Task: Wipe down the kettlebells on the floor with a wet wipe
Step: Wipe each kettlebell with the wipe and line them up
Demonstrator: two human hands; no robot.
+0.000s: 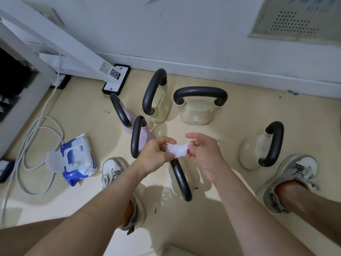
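Your left hand (156, 152) and right hand (201, 154) are working close together, raised above the floor (230, 137), and both are clamping the one wet wipe (177, 151). The wipe is hanging bunched and crumpled in the short gap between them. You are pinching its left end with your left thumb and curled fingers. You are pinching its right end with your right thumb and lower fingers, while your right index finger is reaching out above it, loosely bent. Neither hand is touching a kettlebell.

Six kettlebells are resting on the floor.
- The nearest kettlebell (181, 182) is lying directly beneath your hands, its black handle pointing towards you. Your wrists are hiding most of its pale body.
- A pink kettlebell (144, 137) is lying just behind your left hand.
- A second pink kettlebell (120, 111) is lying just beyond it.
- A beige kettlebell (162, 109) is standing behind those, turned side-on.
- Beside it, the beige kettlebell marked 8 (195, 113) is standing upright, facing you.
- A further beige kettlebell (252, 150) is sitting apart, to your right, near your right shoe (295, 172).

Your left shoe (114, 169) is sitting just below your left wrist. The wipes packet (77, 157) is lying on the floor to your left with its lid flipped open. Pale cables (33, 145) are looping beside it.
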